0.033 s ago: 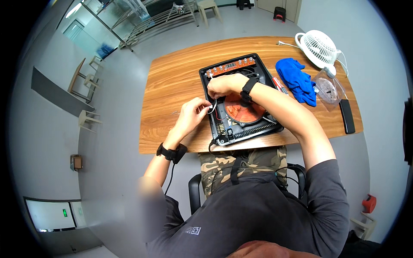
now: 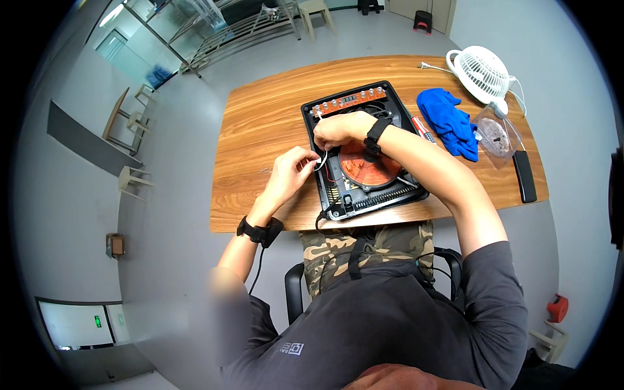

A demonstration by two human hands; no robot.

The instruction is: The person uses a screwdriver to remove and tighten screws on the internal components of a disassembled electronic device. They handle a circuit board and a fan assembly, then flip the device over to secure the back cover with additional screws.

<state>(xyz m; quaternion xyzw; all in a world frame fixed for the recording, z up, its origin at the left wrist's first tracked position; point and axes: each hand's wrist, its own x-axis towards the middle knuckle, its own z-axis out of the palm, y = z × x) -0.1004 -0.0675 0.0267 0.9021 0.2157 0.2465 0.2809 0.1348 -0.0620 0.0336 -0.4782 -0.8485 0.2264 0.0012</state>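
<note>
An opened induction cooker, its black housing [image 2: 310, 123] full of exposed parts, lies on the table in front of me. A round copper coil [image 2: 369, 166] sits inside it, and an orange circuit board strip [image 2: 349, 100] runs along its far end. At the housing's left edge my left hand [image 2: 290, 171] pinches a white cable [image 2: 324, 162] between thumb and fingers. My right hand [image 2: 339, 130] reaches across the coil, its fingers closed at the upper part of the same cable; its fingertips are partly hidden.
The wooden table [image 2: 260, 117] also holds a blue cloth [image 2: 448, 122], a red-and-white screwdriver-like tool [image 2: 423, 129], a clear bag [image 2: 497, 138] with small parts, a black flat bar [image 2: 524, 176] and a white fan [image 2: 482, 73]. A black power cord [image 2: 318, 224] hangs over the near edge.
</note>
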